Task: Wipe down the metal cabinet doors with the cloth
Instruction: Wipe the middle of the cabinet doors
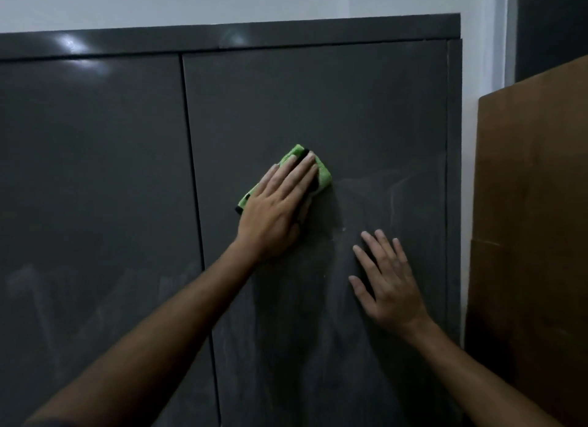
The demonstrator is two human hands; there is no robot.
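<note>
My left hand (280,204) lies flat on the green cloth (323,172), fingers (304,169) straight and close together, pressing the cloth against the right door (318,102) of the cabinet. The cloth is bunched under the palm; green edges with a dark trim show above the fingertips, to their right, and at the lower left beside the knuckles. It sits near the middle of the right door, a little left of that door's centre.

My right hand (386,280) is spread wide, fingers straight and apart, palm toward the same door, below and to the right of the cloth and apart from it. It holds nothing; I cannot tell whether the palm touches the metal or only hovers just off it.

Both forearms rise from the lower edge of the view, the left crossing the seam (191,159) between the doors.

Pale smears and streaks (375,185) mark the right door to the right of the cloth and downward past my right hand. The left door (95,172) carries fainter streaks low down and a bright glare patch near its top. A grey frame strip (222,37) caps both doors. A white wall (191,0) stands behind, and a brown cardboard sheet (534,204) leans just beside the cabinet's right edge.
</note>
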